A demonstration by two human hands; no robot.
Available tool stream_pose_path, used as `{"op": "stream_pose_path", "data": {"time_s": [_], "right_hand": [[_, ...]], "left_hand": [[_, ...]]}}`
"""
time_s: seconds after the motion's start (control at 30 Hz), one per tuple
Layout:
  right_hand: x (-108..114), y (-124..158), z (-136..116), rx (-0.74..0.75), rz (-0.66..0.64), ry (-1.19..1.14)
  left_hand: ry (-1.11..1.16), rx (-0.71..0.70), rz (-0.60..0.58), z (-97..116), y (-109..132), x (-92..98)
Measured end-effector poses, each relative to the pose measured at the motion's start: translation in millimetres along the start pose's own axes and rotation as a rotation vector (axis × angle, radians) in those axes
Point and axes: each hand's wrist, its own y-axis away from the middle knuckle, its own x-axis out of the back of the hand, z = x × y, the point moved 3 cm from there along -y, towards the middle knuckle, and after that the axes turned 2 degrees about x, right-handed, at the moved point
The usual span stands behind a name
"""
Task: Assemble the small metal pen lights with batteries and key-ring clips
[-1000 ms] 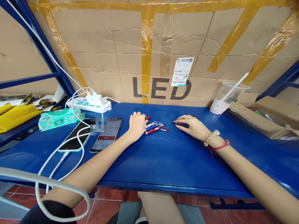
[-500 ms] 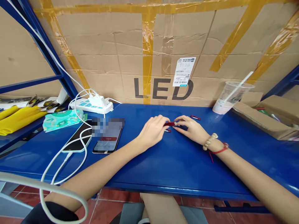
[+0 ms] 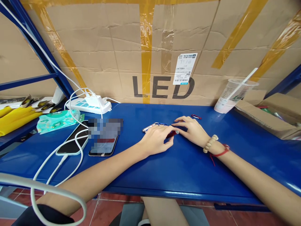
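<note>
My left hand [image 3: 156,139] is closed round a small red tube [image 3: 173,134], whose silvery end sticks out past the fingers towards the right. The rest of the tube is hidden in the palm. Just to its right, my right hand [image 3: 192,130] is spread low over the blue table, fingers apart, with nothing visible in it. Its fingertips come close to the left hand's fingers; I cannot tell whether they touch. Behind the left hand lies a silvery piece with a blue clip [image 3: 151,126], partly covered. A red carabiner [image 3: 196,117] lies beyond the right hand.
On the left are two phones [image 3: 104,146], white cables, a power strip [image 3: 88,105] and a green tissue pack [image 3: 58,121]. A plastic cup with a straw [image 3: 224,103] and an open cardboard box [image 3: 265,119] stand right. A large carton [image 3: 94,62] closes off the back.
My right hand has come off the red tube, which stays in my left hand and now tilts. The left hand has turned and lowered, and the silvery piece with the blue clip now shows behind it.
</note>
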Motion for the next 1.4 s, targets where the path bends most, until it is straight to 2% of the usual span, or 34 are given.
{"op": "stream_pose_path", "data": {"time_s": [0.43,0.5,0.63,0.7,0.83,1.0,1.27,1.4], "right_hand": [[8.5,-2.7,-6.5,-0.019,0.026,-0.067],[15.6,-2.9,-12.0,-0.004,0.099,-0.076],[37.1,0.0,-26.2,-0.026,0.369,-0.128],[42.8,1.7,-33.8,-0.01,0.402,-0.175],[42.8,2.8,-42.5,0.052,0.349,-0.265],[40.4,0.7,-40.6,0.07,0.307,-0.329],[32.0,-1.8,-37.3,0.092,0.139,-0.39],[36.2,-2.6,-32.2,0.049,0.182,-0.322]], "left_hand": [[-0.058,0.151,0.023,0.1,0.1,0.9],[-0.057,0.188,0.01,-0.1,0.1,0.8],[-0.045,0.22,-0.001,-0.3,0.1,0.2],[-0.028,0.231,-0.01,-1.1,0.2,-0.3],[-0.019,0.248,-0.039,-3.7,0.4,-1.4],[-0.027,0.23,-0.057,-5.0,0.3,-2.5],[-0.032,0.228,-0.086,-6.4,0.5,-5.2],[-0.008,0.294,-0.071,-6.4,0.3,-4.1]]}}
